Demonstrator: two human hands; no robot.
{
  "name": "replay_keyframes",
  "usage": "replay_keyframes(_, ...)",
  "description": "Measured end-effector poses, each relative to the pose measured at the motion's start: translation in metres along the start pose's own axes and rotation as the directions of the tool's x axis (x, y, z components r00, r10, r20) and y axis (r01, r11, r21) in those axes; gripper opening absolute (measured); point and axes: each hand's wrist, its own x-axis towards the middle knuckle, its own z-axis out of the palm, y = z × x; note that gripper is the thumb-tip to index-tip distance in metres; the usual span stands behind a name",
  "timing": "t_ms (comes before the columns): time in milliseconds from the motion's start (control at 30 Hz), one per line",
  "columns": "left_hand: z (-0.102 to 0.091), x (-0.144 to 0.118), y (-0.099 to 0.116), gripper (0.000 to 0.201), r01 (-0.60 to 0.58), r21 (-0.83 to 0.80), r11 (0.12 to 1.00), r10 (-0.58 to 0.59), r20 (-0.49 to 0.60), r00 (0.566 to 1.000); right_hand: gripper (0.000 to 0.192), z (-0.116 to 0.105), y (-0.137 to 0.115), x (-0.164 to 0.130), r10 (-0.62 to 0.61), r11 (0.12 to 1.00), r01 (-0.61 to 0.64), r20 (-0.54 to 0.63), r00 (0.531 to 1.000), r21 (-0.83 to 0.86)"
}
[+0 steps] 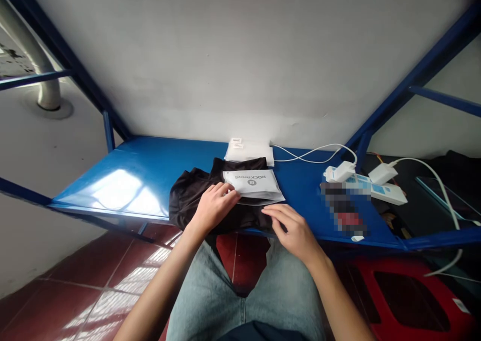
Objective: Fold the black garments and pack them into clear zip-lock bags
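A black garment [188, 195] lies folded on the blue shelf [150, 170] near its front edge. On top of it rests a grey plastic bag with printed lettering [253, 184]. My left hand [215, 206] lies on the garment with its fingertips touching the bag's left edge. My right hand [291, 228] rests palm down just below the bag's front edge, fingers pointing left over the cloth. Neither hand visibly grips anything.
A stack of white bags [250, 151] lies behind the garment by the wall. A white power strip with plugs and cables [366, 180] sits to the right. A red stool [409, 296] stands on the floor at lower right. Blue frame bars rise on both sides.
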Motion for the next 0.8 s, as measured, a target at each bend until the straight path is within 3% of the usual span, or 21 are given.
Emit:
replay_keyframes(167, 0.006, 0.01, 0.002, 0.015, 0.081, 0.011, 0.997, -0.077, -0.21, 0.975, 0.047, 0.018, -0.011, 0.013, 0.0, 0.999, 0.003, 0.042, 0.999, -0.052)
replay_keyframes(267, 0.007, 0.011, 0.006, 0.016, 0.118, -0.087, 0.989, -0.134, -0.199, 0.971, 0.047, 0.031, -0.013, 0.035, 0.053, 0.986, -0.05, 0.01, 0.999, -0.158)
replay_keyframes(333, 0.006, 0.012, 0.007, 0.019, 0.232, -0.223, 0.947, -0.267, -0.145, 0.953, 0.048, 0.04, -0.012, 0.049, 0.154, 0.95, -0.135, 0.046, 0.987, -0.28)
replay_keyframes(367, 0.005, 0.012, 0.007, 0.024, 0.334, -0.313, 0.889, -0.38, -0.096, 0.92, 0.05, 0.044, -0.012, 0.054, 0.216, 0.924, -0.177, 0.081, 0.973, -0.34)
replay_keyframes(433, 0.005, 0.016, 0.0, 0.04, 0.57, -0.51, 0.645, -0.611, 0.103, 0.785, 0.052, 0.051, -0.009, 0.062, 0.312, 0.881, -0.227, 0.148, 0.939, -0.416)
replay_keyframes(500, 0.009, 0.024, -0.012, 0.055, 0.709, -0.611, 0.352, -0.692, 0.341, 0.637, 0.048, 0.055, -0.005, 0.065, 0.341, 0.874, -0.239, 0.183, 0.922, -0.422)
replay_keyframes(533, 0.012, 0.028, -0.019, 0.059, 0.733, -0.63, 0.254, -0.679, 0.424, 0.6, 0.045, 0.055, -0.003, 0.066, 0.335, 0.882, -0.237, 0.188, 0.923, -0.408)
replay_keyframes(600, 0.019, 0.037, -0.033, 0.064, 0.734, -0.655, 0.179, -0.641, 0.488, 0.592, 0.043, 0.051, 0.001, 0.067, 0.308, 0.902, -0.222, 0.193, 0.932, -0.369)
replay_keyframes(667, 0.026, 0.043, -0.044, 0.061, 0.711, -0.682, 0.175, -0.635, 0.474, 0.611, 0.045, 0.042, 0.007, 0.066, 0.265, 0.93, -0.193, 0.206, 0.942, -0.314)
replay_keyframes(800, 0.036, 0.045, -0.06, 0.052, 0.676, -0.709, 0.201, -0.688, 0.389, 0.612, 0.056, 0.014, 0.02, 0.052, 0.023, 0.998, -0.038, 0.315, 0.949, 0.04)
